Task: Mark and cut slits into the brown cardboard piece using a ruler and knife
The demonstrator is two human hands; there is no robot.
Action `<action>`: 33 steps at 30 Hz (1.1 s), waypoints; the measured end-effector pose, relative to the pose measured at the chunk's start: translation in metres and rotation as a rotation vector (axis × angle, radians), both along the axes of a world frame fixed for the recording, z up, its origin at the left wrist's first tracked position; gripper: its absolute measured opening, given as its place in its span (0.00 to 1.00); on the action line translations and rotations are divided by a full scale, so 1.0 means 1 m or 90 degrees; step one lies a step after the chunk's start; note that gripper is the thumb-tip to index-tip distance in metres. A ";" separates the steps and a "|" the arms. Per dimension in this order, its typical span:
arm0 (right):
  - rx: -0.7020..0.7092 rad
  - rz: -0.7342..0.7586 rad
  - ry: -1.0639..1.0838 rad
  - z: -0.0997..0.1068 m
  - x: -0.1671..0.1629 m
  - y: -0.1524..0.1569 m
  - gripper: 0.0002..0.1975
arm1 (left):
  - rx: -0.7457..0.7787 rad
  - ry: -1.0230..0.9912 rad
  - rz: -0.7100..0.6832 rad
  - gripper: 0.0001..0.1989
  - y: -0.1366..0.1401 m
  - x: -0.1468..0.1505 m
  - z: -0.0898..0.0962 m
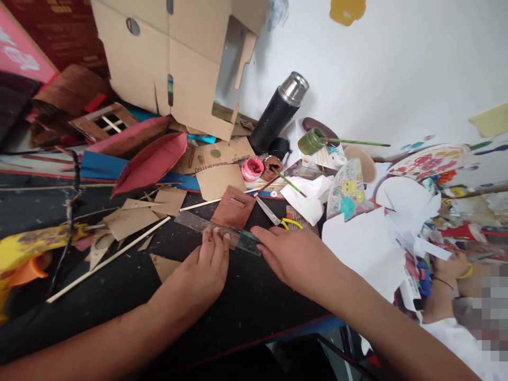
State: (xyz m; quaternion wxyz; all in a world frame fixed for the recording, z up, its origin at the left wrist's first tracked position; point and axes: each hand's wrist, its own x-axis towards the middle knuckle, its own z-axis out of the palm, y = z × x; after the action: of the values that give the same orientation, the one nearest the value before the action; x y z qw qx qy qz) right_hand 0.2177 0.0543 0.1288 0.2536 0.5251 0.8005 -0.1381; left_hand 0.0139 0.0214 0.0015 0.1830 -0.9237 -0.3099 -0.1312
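A clear plastic ruler (192,221) lies slantwise across the lower part of a brown-painted cardboard square (234,205), which has a narrow slot near its top. My left hand (210,259) presses the ruler down, fingers bent and held together on it. At the ruler's right end, my right hand (289,251) is closed around a slim dark green tool (248,235); its tip points left along the ruler, and its exact kind is mostly hidden by my fingers. Scissors (272,212) with yellow handles lie just beyond my right hand.
A yellow glue gun (35,248), a wooden stick (111,259) and cardboard scraps (130,222) lie left. Behind stand paint jars (252,168), a black thermos (275,116) and a cardboard sheet (190,69). White paper (361,248) lies right, near another person's hand (450,267).
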 end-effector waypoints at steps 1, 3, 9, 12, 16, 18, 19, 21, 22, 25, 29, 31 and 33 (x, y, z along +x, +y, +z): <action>0.003 0.000 0.006 0.001 -0.001 0.000 0.13 | -0.001 -0.002 0.000 0.23 0.000 0.000 0.000; 0.009 0.005 0.012 0.001 -0.004 0.001 0.12 | -0.008 -0.006 0.003 0.23 -0.001 0.000 -0.001; 0.024 0.017 0.027 -0.010 -0.007 0.005 0.13 | -0.013 -0.018 0.009 0.23 0.000 0.001 -0.003; 0.028 0.026 0.037 -0.014 -0.008 0.008 0.13 | -0.028 -0.024 0.005 0.23 -0.001 0.000 -0.003; 0.011 0.025 0.040 -0.015 -0.009 0.012 0.14 | -0.056 -0.033 0.018 0.24 -0.003 0.001 -0.003; 0.003 0.022 0.038 -0.015 -0.010 0.013 0.14 | -0.063 -0.033 0.030 0.24 -0.003 0.002 -0.004; 0.002 0.021 0.036 -0.016 -0.010 0.013 0.14 | -0.059 -0.029 0.033 0.24 -0.003 0.002 -0.004; 0.003 0.020 0.033 -0.017 -0.010 0.013 0.13 | -0.040 -0.014 0.027 0.24 -0.003 0.002 -0.003; 0.004 0.020 0.032 -0.018 -0.010 0.013 0.13 | -0.029 -0.006 0.021 0.24 -0.002 0.002 -0.002; 0.002 0.023 0.035 -0.019 -0.009 0.013 0.13 | -0.014 0.011 0.012 0.24 0.000 0.001 0.001; -0.005 0.023 0.035 -0.018 -0.010 0.014 0.14 | -0.012 0.012 0.014 0.24 0.001 0.001 0.002; -0.009 0.024 0.030 -0.018 -0.011 0.014 0.14 | -0.012 0.014 0.013 0.24 0.000 0.001 0.002; -0.011 0.028 0.023 -0.018 -0.013 0.015 0.14 | -0.012 0.022 0.014 0.24 0.000 0.001 0.001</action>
State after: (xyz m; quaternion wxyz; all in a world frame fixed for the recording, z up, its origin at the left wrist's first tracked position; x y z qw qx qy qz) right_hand 0.2050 0.0693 0.1108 0.2467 0.5028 0.8150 -0.1486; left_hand 0.0151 0.0212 0.0026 0.1813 -0.9241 -0.3180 -0.1101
